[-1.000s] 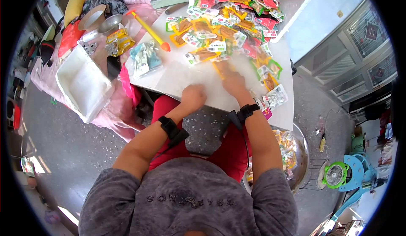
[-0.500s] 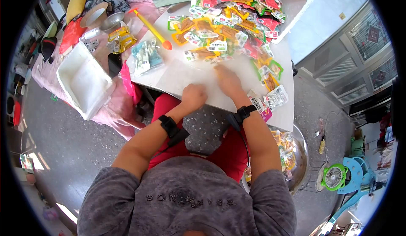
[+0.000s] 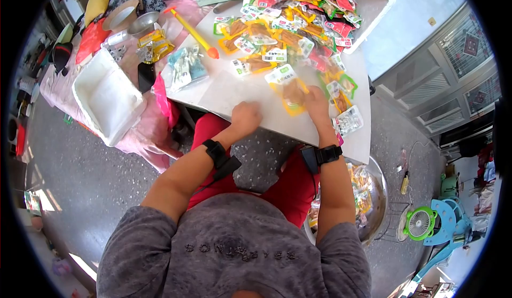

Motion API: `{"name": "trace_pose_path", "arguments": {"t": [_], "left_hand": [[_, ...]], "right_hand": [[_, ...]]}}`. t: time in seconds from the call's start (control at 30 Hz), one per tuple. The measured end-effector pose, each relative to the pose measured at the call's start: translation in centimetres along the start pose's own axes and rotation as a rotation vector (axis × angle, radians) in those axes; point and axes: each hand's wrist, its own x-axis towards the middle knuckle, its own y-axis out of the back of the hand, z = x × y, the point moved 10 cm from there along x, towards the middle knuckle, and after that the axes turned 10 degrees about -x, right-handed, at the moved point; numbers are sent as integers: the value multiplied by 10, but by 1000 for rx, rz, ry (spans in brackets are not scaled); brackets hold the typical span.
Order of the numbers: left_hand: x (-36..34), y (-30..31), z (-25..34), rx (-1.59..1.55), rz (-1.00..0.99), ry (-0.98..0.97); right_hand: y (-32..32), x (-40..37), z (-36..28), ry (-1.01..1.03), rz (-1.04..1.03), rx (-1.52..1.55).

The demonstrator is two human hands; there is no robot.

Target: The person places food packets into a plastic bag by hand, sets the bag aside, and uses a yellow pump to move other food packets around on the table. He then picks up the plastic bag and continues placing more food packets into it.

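My right hand (image 3: 317,105) pinches the right edge of a snack packet (image 3: 285,84) with a white-and-green top and yellow edges, above the pale table. Nearer the table's front edge rests my left hand (image 3: 246,118), its fingers curled; whatever may be inside them is hidden. Beyond both hands lie several loose snack packets (image 3: 260,33), mostly yellow-edged with brown food showing. To the right of my right hand are more packets, including a silvery white one (image 3: 349,121).
A white foam box (image 3: 377,11) heaped with packets stands at the back. On the left are a yellow-and-orange stick (image 3: 192,31), a clear bag (image 3: 185,69) and a white foam tray (image 3: 106,98). A metal basin (image 3: 380,202) of packets sits at lower right.
My right hand has moved right from the loose packets and now has a yellow-edged snack packet in its fingers. My left hand has barely moved.
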Motion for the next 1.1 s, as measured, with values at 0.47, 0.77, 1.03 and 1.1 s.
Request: {"name": "trace_pose_path", "arguments": {"t": [0.47, 0.77, 1.03, 1.1], "left_hand": [[0, -6, 16, -1, -13, 1], [-2, -8, 44, -46, -85, -147], [-3, 9, 62, -93, -49, -217], [-4, 7, 62, -81, -60, -249]], "right_hand": [[-21, -33, -35, 181, -542, -369], [-65, -32, 25, -145, -453, 11], [-93, -62, 47, -596, -548, 291], [-95, -68, 48, -597, -657, 235]]}}
